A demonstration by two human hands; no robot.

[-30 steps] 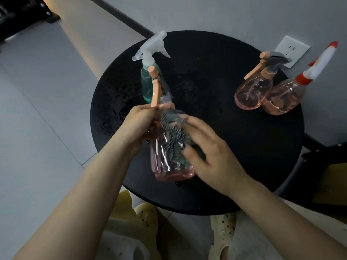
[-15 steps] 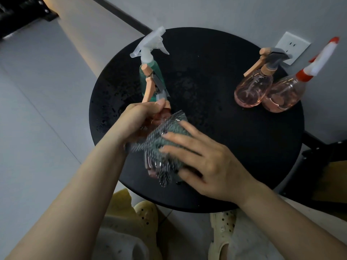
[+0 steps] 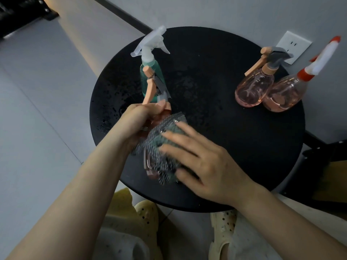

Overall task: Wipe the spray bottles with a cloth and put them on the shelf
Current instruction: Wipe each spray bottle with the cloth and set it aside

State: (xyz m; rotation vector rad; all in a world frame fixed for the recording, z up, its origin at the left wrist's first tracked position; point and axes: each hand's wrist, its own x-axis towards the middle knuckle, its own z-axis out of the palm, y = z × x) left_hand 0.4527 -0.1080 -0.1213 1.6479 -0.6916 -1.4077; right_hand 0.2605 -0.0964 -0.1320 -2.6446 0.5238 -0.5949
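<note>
Pink spray bottle (image 3: 150, 162) held above the lower-left part of the round black counter (image 3: 234, 147), just left of frame centre, its peach trigger head (image 3: 150, 85) pointing toward the upper frame. The left hand (image 3: 139, 121) grips the bottle at its neck, fingers curled round it. A grey mesh cloth (image 3: 161, 145) wraps the bottle's body; the right hand (image 3: 202, 164) presses the cloth against the bottle with spread, nearly straight fingers, the thumb lying under the cloth's lower edge. Directly behind the held bottle, toward the upper left of the counter, stands a green spray bottle (image 3: 150, 72) with a translucent white trigger head. At the upper right of the counter stand two further pink bottles, touching one another: one with a peach-and-grey trigger (image 3: 253, 89), and to its right one with a white-and-red nozzle (image 3: 285, 94). A white wall socket (image 3: 293, 45) sits on the wall behind them. Pale yellow perforated clogs (image 3: 221, 233) appear on the floor at the bottom of the frame.
</note>
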